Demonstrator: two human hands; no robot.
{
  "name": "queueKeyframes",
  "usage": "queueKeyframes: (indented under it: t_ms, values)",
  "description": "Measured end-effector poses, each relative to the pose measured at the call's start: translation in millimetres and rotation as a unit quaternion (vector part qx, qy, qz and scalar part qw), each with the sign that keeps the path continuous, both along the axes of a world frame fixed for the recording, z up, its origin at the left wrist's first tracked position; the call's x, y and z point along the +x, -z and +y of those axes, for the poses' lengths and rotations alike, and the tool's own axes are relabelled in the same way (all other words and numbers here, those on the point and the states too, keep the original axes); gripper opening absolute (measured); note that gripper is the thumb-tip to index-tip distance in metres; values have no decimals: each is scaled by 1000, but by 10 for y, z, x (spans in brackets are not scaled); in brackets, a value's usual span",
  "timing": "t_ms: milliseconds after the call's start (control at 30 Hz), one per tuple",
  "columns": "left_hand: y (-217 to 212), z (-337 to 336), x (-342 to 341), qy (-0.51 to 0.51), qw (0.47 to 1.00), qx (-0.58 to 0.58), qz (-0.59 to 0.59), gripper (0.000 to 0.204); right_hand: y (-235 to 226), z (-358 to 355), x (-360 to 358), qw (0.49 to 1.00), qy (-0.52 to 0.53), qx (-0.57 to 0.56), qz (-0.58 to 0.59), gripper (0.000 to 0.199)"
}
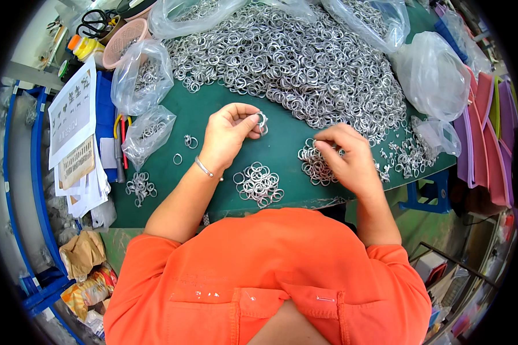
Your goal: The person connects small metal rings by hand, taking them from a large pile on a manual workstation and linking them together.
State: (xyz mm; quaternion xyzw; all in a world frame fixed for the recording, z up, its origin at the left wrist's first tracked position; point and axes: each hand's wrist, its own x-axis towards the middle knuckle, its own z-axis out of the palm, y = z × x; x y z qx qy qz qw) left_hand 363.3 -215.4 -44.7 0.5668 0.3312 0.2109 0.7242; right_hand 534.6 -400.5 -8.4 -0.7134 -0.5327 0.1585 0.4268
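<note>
My left hand (230, 133) pinches a silver ring (263, 123) between thumb and fingers, above the green table mat. Over a small heap of rings (312, 163) at the right, my right hand (351, 158) has its thumb and forefinger nearly together; a bit of silver ring (315, 144) shows at the tips. Between my forearms lies another small pile of rings (259, 185). Beside my left forearm are a single ring (178, 158), a few rings together (190, 141) and a small cluster (140, 188).
A huge heap of silver rings (293, 63) covers the table's far side, with clear plastic bags (431, 75) around it. Small metal pieces (411, 156) lie at the right. Printed sheets (72, 115), pliers (121, 146), a pink basket (126, 41) and bagged rings (148, 135) stand left.
</note>
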Motion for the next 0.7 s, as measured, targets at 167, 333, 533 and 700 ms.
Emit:
queueKeyframes:
  t_ms: [167,333,533,700]
  values:
    - [-129,-198,23,14,990,-110,-93,14,13,356,-390,992,-24,47,117,40]
    - [-112,-235,-49,19,987,-86,-131,14,67,445,-430,987,12,93,133,21]
    - [-86,-200,-56,35,988,-103,-112,6,60,486,-332,990,-42,126,-42,9]
    - [-23,-192,-24,69,981,-90,-158,9,49,453,-403,993,24,76,88,13]
